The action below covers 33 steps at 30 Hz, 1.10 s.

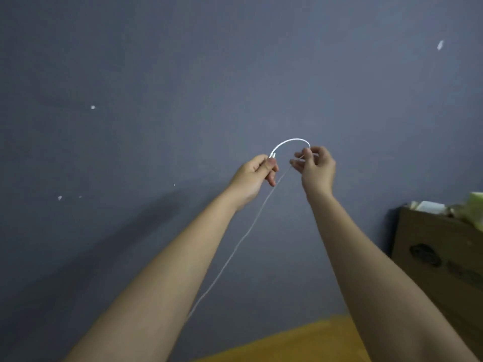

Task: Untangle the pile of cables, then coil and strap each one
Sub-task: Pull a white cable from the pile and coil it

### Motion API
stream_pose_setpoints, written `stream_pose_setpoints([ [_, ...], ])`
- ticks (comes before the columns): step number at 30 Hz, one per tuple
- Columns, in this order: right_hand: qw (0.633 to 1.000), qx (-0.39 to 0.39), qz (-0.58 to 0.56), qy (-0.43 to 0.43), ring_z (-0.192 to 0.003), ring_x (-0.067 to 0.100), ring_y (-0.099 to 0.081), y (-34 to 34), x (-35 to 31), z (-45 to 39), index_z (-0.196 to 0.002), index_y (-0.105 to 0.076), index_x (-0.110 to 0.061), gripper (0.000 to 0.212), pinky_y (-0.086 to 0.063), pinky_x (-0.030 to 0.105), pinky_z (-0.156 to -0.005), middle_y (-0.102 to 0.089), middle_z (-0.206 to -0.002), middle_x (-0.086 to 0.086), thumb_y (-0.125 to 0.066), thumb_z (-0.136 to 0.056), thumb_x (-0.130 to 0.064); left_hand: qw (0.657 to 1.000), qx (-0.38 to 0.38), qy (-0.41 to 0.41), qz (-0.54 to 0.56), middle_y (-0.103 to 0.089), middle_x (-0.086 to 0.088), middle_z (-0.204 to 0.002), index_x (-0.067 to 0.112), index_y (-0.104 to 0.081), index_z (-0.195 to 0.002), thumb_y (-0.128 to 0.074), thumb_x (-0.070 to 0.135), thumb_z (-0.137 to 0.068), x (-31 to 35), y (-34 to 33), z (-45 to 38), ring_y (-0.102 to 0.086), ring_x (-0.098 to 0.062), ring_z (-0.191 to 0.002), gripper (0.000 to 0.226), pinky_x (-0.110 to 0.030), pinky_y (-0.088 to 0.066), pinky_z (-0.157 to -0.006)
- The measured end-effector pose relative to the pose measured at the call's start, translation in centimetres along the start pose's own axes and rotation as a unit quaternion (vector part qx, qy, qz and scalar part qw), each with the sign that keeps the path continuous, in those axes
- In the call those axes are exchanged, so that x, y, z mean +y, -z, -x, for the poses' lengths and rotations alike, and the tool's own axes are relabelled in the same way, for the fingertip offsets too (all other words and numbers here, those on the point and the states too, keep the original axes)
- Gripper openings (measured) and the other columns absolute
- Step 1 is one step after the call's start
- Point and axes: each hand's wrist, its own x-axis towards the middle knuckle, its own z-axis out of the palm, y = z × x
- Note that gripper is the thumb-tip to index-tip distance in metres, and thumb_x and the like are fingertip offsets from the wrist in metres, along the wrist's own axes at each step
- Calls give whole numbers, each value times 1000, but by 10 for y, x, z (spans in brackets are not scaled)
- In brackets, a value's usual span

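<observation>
Grey wall [183, 74] | thin white cable [288, 141] arched | left hand [254, 173], right hand [315, 167] pinching it

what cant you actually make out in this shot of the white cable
- Thin white cable, head view: its lower run goes behind the left forearm, far end hidden.
- Plug end: covered by the left hand fingers.
- Brown cardboard box: cut off by the right edge, its print blurred.
- Right hand: exact pinch point too small to tell.
</observation>
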Motion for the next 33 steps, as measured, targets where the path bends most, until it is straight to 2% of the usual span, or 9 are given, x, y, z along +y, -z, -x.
stream_pose_setpoints([
  [4,994,69,71,41,-78,19,-63,11,14,-4,-83,-53,-16,14,-51,34,-79,-66,-86,11,-51,-97,-13,999,-20,-12,-27,-51,-3,-59,16,-51,-76,-38,19,-103,3,-12,-2,-51,-1,-51,30,-17,-41,-72],
  [8,993,-31,100,-51,-61,11,-54,22,53,24,-80,-58,-13,16,-44,16,-59,-64,-75,8,-56,-95,-17,1000,-14,16,18,-50,5,-51,14,-48,-76,-35,21,-104,-14,-12,24,-50,-7,-50,32,-23,-45,-71],
  [11,979,-90,130,-127,-47,12,-45,21,77,65,-69,-56,-15,29,-37,19,-44,-49,-55,1,-54,-97,-25,995,-5,54,87,-47,8,-45,13,-46,-76,-33,25,-104,-32,-5,49,-47,-7,-45,34,-22,-47,-66],
  [16,899,-341,241,-129,-45,-7,-46,16,118,179,-86,-70,-5,32,-31,11,-51,-47,-44,-17,-49,-100,-25,980,95,125,121,-60,5,-54,15,-48,-79,-31,30,-105,-67,8,85,-47,-5,-41,34,-20,-44,-58],
  [20,827,-485,234,-162,-47,-3,-48,30,130,256,-106,-65,-5,27,-37,14,-52,-53,-55,-9,-47,-100,-24,976,113,159,-96,-62,3,-81,22,-38,-88,-29,24,-105,-113,30,124,-56,-11,-54,19,-32,-45,-73],
  [23,787,-552,191,-201,-42,1,-41,51,132,284,-96,-66,3,22,-34,16,-47,-48,-49,-9,-57,-96,-17,914,-25,182,-363,-62,5,-92,17,-38,-110,-30,31,-103,-137,67,160,-61,-22,-78,18,-34,-45,-80],
  [27,849,-477,173,-151,-47,-1,-39,61,119,259,-86,-71,-10,11,-30,13,-48,-49,-49,-17,-64,-90,-16,852,-185,251,-420,-63,-3,-88,18,-44,-104,-29,37,-103,-147,92,211,-60,-23,-83,24,-34,-44,-78],
  [30,900,-390,174,-86,-54,-7,-52,49,111,229,-80,-69,-29,14,-38,6,-54,-62,-58,-25,-69,-86,-16,899,-178,284,-281,-56,3,-62,18,-51,-82,-25,43,-102,-134,77,242,-52,-11,-59,42,-27,-41,-68],
  [33,928,-334,138,-96,-56,-3,-53,26,124,228,-79,-70,-26,14,-44,11,-59,-65,-63,-21,-70,-84,-14,948,-125,291,-38,-45,7,-44,14,-49,-73,-23,50,-93,-116,58,260,-40,-7,-44,49,-20,-38,-56],
])
